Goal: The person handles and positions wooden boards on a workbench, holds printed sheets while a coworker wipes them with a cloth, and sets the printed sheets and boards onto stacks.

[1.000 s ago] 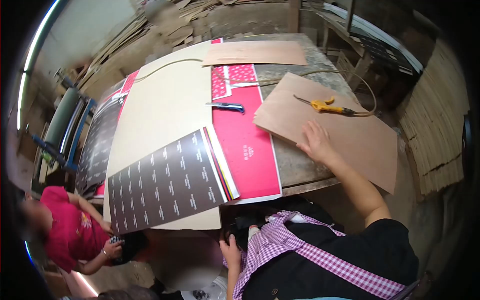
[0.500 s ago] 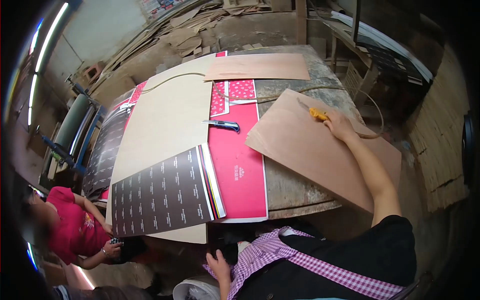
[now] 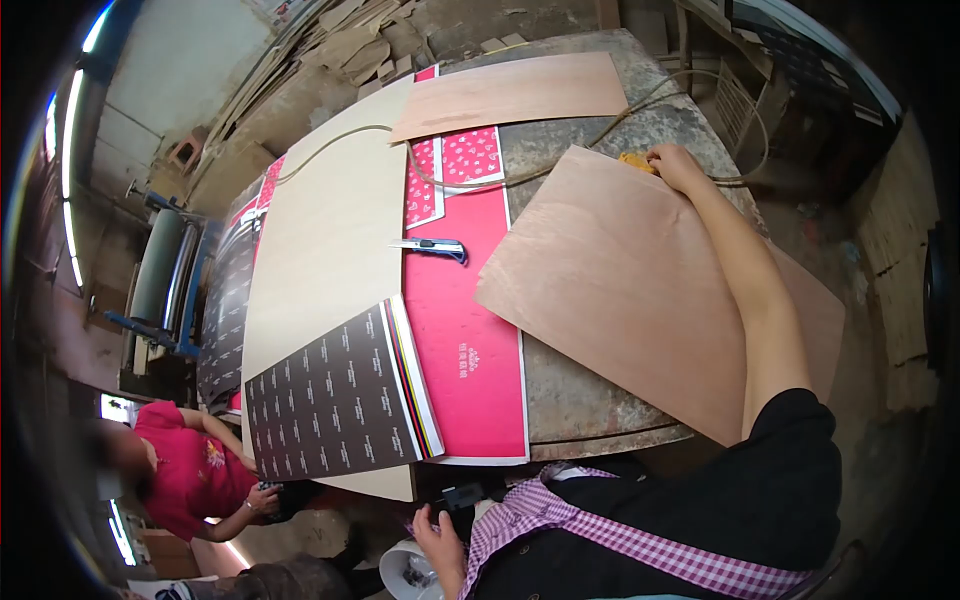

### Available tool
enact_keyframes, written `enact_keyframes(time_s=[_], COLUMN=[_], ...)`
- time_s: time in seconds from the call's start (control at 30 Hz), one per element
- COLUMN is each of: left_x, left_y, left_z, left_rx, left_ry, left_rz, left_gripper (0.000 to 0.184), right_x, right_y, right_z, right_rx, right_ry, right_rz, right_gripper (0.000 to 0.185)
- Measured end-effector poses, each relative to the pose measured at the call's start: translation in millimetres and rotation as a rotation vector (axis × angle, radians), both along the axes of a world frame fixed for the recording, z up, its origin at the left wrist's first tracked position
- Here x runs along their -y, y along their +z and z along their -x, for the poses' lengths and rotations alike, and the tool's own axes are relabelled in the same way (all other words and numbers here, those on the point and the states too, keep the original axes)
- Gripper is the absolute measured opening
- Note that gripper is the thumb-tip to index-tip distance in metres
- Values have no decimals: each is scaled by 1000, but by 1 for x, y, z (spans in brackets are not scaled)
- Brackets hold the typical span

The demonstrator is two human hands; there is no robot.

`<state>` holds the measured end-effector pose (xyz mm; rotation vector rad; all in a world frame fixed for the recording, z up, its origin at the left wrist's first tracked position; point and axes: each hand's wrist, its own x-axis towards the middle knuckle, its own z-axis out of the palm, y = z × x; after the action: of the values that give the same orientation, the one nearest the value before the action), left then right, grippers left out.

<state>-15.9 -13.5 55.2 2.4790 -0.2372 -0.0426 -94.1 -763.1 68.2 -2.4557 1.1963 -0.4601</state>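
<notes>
At the worktable (image 3: pixel 575 402), the right hand (image 3: pixel 680 166) is closed on a yellow air gun (image 3: pixel 634 161), the left hand (image 3: pixel 440 550) half-open, seemingly empty; a tugged hose (image 3: pixel 475 186) could shift the board (image 3: pixel 600 270).

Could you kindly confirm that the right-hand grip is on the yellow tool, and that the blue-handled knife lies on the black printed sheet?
Not quite: the head view shows the blue-handled knife lying mostly on the pink sheet, not on the black printed sheet. The right-hand grip is indeed on the yellow tool.
</notes>
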Motion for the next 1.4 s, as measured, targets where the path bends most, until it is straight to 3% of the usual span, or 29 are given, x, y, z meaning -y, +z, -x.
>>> enact_keyframes(time_s=[0.1, 0.17, 0.27, 0.37, 0.47, 0.53, 0.57, 0.67, 0.7, 0.73, 0.8, 0.83, 1.1, 1.17, 1.2, 1.27, 1.37, 1.4], left_x=[23, 41, 94, 156, 235, 279, 296, 331, 338, 342, 348, 348, 362, 362, 361, 360, 361, 361], left_y=[39, 68, 105, 111, 113, 106, 103, 98, 94, 93, 91, 85, 81, 81, 78, 71, 53, 51], left_z=[3, -2, -20, -43, -50, -53, -54, -56, -58, -56, -52, -50, -60, -63, -64, -66, -78, -80], left_rx=[19, -81, 101, 116, 308, 353, 381, 439, 419, 414, 357, 347, 460, 480, 490, 516, 488, 543], left_ry=[-147, -174, -437, -678, -1006, -1142, -1201, -1270, -1329, -1345, -1543, -1554, -1619, -1635, -1635, -1651, -1689, -1701], left_rz=[-311, -228, -19, 18, -29, -43, -57, -196, -252, -244, -334, -328, -339, -330, -318, -314, -179, -158], left_gripper=[17, 15, 9, 20, 37, 47, 52, 62, 77, 77, 87, 93, 86, 83, 81, 73, 59, 55], right_x=[-25, -26, -12, -2, 5, 0, -18, -58, -69, -79, -122, -139, -190, -190, -192, -200, -199, -200], right_y=[27, 30, 29, 19, 18, 41, 67, 115, 118, 121, 153, 157, 145, 137, 137, 138, 115, 103], right_z=[11, 20, 30, 29, 40, 60, 69, 112, 133, 154, 172, 185, 216, 208, 204, 191, 189, 189], right_rx=[-38, -72, -130, -171, -149, 120, 96, -66, -123, -180, -570, -581, -548, -280, -268, -506, -407, -398], right_ry=[80, 122, 191, 160, 73, 131, 45, 86, 197, 308, 209, 193, 137, 141, 168, 236, 213, 162], right_rz=[105, 119, 41, 73, 215, 312, 245, 230, 268, 304, -12, -41, -70, -31, -21, -35, -206, -104], right_gripper=[33, 36, 43, 47, 52, 52, 41, 18, 16, 14, 16, 14, 10, 11, 11, 11, 12, 12])
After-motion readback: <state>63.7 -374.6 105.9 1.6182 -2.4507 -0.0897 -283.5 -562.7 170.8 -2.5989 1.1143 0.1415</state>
